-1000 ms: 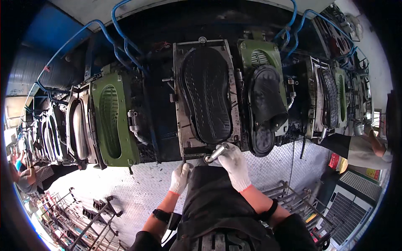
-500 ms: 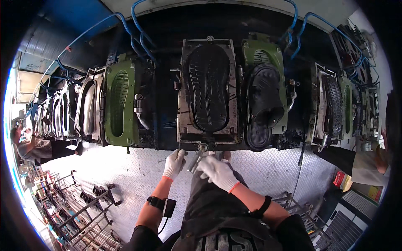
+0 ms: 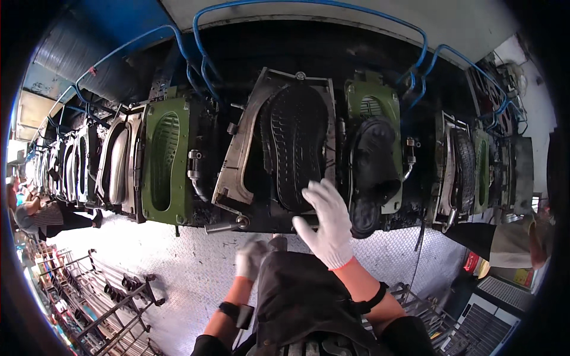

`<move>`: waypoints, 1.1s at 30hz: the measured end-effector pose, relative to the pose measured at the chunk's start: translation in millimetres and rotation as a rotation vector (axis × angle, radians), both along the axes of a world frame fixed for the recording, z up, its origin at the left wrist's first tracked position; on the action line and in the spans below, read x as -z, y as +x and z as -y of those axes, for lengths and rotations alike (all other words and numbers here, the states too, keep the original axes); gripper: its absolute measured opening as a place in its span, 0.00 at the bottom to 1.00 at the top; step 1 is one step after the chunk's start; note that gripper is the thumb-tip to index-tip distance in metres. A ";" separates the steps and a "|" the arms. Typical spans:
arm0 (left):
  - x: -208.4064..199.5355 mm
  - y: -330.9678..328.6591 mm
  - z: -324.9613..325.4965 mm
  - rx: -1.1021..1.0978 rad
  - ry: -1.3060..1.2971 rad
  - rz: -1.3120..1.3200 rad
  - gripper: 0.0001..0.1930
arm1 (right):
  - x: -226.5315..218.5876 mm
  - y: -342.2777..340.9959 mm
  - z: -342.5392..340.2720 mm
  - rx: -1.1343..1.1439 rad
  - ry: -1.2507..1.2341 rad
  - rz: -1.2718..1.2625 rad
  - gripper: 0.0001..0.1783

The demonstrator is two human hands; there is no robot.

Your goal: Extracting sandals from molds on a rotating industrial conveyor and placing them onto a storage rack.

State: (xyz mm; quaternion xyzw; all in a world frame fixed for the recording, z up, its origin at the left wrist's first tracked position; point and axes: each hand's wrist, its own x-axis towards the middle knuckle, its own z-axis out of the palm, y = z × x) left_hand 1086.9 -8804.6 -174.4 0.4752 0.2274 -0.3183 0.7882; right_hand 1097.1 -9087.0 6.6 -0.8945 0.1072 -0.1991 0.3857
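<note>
My right hand [image 3: 328,225], in a white glove, is open with its fingers spread, by the near end of a black shoe sole [image 3: 295,142]. Whether the fingertips touch the sole I cannot tell. The sole lies in a metal mould whose left frame half [image 3: 236,178] stands swung out to the left. A metal handle [image 3: 221,227] sticks out at that half's near corner. Below and to the right of the handle, my gloved left hand [image 3: 252,259] is smeared by motion, its fingers unclear. To the right, a black slipper [image 3: 374,157] rests over a green mould plate [image 3: 390,118].
Another green mould plate [image 3: 163,160] and several metal moulds line the bench to the left. A mould with a black sole [image 3: 463,160] stands at right. Blue pipes [image 3: 314,3] arch behind. Racks [image 3: 107,291] stand lower left. People are at both sides.
The mould frame's left half has swung out to the left, and its handle with it. My right hand has left the handle and risen toward the sole. My left hand has dropped lower.
</note>
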 end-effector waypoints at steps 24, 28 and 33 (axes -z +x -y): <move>51.9 63.1 89.1 0.112 -0.285 0.173 0.33 | -6.4 76.4 4.7 -0.131 -0.297 -0.238 0.45; -5.7 35.5 99.8 0.127 0.051 -0.177 0.40 | -8.3 76.0 37.9 -0.189 -0.325 -0.252 0.45; 22.4 19.6 65.9 0.023 -0.069 -0.178 0.36 | -19.4 76.9 84.5 -0.036 -0.245 0.117 0.32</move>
